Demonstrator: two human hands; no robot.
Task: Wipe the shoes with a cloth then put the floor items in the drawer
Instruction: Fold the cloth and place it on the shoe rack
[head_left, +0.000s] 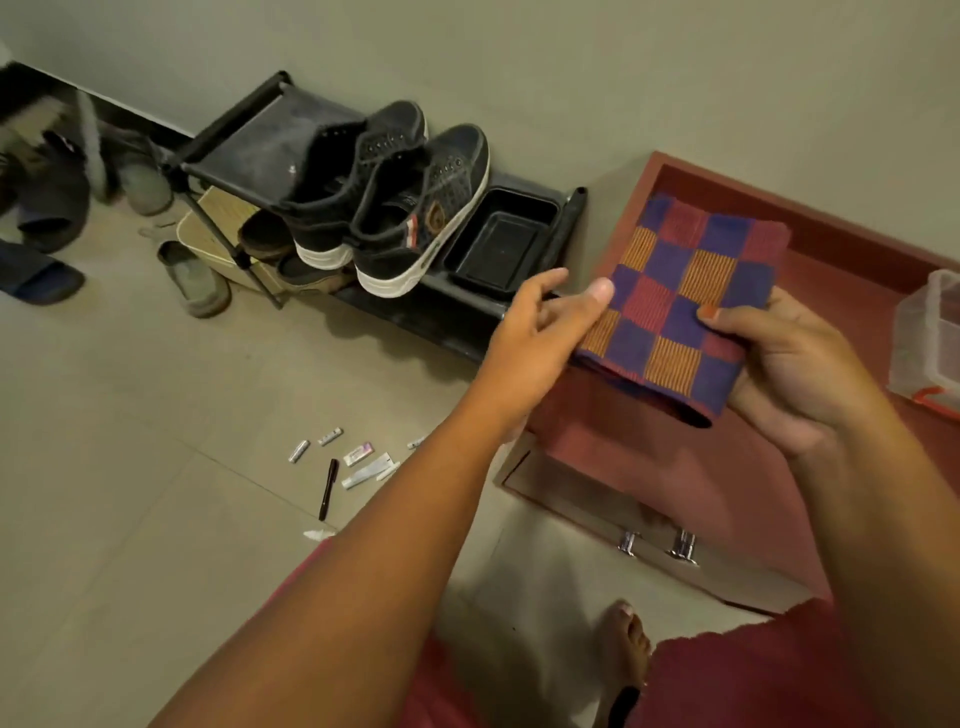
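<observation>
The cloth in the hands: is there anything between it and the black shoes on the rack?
Nothing visible. The checked cloth, held by the left hand and right hand over the open drawer, has open air toward the black shoes; the black tray lies lower, beside them.

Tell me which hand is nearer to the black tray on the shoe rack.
Left. The left hand reaches just below the black tray, its fingertips near the tray's front edge. The right hand is farther off, holding the checkered cloth over the drawer.
</observation>
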